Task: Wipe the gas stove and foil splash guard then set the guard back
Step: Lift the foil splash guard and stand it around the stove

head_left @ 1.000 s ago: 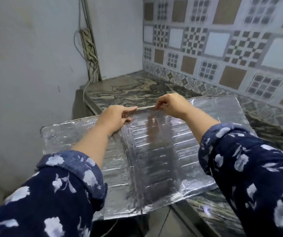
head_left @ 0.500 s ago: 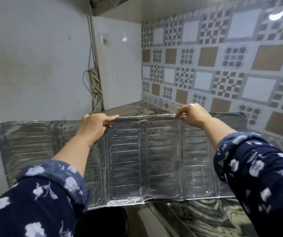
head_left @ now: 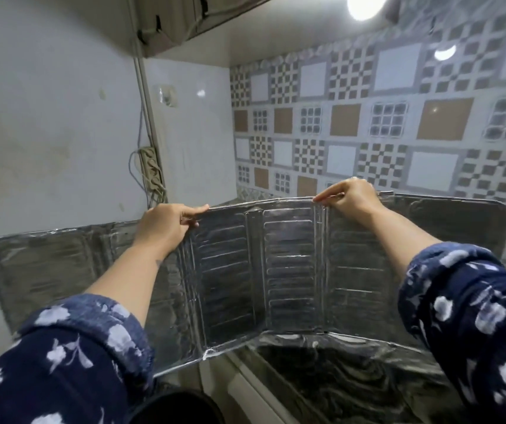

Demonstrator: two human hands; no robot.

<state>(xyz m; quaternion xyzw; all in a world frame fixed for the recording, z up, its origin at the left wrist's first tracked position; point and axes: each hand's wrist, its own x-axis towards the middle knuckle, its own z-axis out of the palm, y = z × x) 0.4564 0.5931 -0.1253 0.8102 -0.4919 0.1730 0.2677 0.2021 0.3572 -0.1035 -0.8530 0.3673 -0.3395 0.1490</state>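
The silver foil splash guard (head_left: 279,270) stands upright in front of me, its embossed panels partly unfolded and bent into a shallow angle. My left hand (head_left: 166,228) pinches its top edge left of centre. My right hand (head_left: 349,197) pinches the top edge right of centre. The guard's lower edge rests at the marbled countertop (head_left: 337,384); its left panels hang past the counter's edge. No gas stove is visible.
A patterned tile wall (head_left: 368,133) runs behind the guard on the right. A white wall with a power strip (head_left: 150,169) and cables is at the left. A cabinet and a lamp (head_left: 365,4) hang overhead. A dark round object (head_left: 178,405) sits below.
The guard went from lying tilted over the counter to standing upright, and my hands moved apart along its top edge, spreading the panels. The camera view tipped upward.
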